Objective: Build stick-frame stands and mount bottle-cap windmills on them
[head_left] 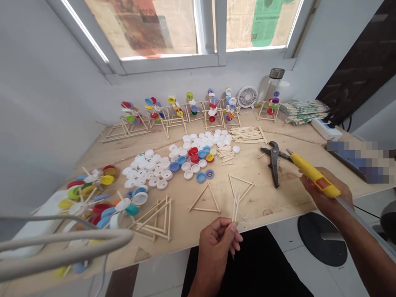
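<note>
1. Head view: the left hand [216,247] pinches a few wooden sticks [235,204] upright, just off the edge of the plywood counter [266,212].
2. The right hand [324,194] wraps around a yellow glue gun [314,177], above the counter, near black-handled pliers [274,163].

Bottle caps [157,173] lie on the plywood bench [182,235] — pliers [274,165] right, stick triangles [206,210] before, stick-and-cap models [213,108] behind.

A white desk fan [247,97] and what seems a glass bottle [274,84] stand below the window [154,29].
</note>
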{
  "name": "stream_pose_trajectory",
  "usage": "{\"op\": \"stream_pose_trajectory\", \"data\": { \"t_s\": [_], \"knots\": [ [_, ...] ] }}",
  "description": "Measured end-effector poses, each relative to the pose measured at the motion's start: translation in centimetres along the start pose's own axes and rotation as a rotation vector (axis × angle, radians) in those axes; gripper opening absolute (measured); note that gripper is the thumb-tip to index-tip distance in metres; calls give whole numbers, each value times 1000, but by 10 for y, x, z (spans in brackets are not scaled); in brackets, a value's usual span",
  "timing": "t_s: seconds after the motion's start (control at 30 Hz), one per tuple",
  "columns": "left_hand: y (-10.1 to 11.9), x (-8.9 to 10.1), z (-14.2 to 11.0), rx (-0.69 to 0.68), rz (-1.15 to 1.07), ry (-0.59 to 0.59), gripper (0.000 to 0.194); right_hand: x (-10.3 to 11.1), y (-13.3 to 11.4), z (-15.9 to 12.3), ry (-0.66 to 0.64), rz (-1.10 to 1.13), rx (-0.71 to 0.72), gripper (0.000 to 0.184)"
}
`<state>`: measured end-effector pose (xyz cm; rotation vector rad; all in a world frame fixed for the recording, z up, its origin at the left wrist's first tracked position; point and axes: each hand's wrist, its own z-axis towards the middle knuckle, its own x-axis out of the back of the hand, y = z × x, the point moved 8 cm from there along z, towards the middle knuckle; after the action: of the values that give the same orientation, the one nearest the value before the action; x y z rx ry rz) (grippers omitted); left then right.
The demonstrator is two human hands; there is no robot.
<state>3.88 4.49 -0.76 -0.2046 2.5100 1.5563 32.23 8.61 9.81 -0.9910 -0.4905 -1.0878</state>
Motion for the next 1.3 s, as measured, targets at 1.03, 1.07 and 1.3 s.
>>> {"op": "stream_pose_trajectory", "data": {
  "t_s": [1.03,1.07,1.3],
  "knots": [
    [21,20,-4,-97,-25,39,28,-18,14,14,-183,-400,244,35],
    [22,22,-4,-104,-21,48,28,-21,0,11,-180,-325,256,32],
    [21,27,-5,-109,6,30,29,-91,-82,-3,-506,-159,472,20]
  ]
}}
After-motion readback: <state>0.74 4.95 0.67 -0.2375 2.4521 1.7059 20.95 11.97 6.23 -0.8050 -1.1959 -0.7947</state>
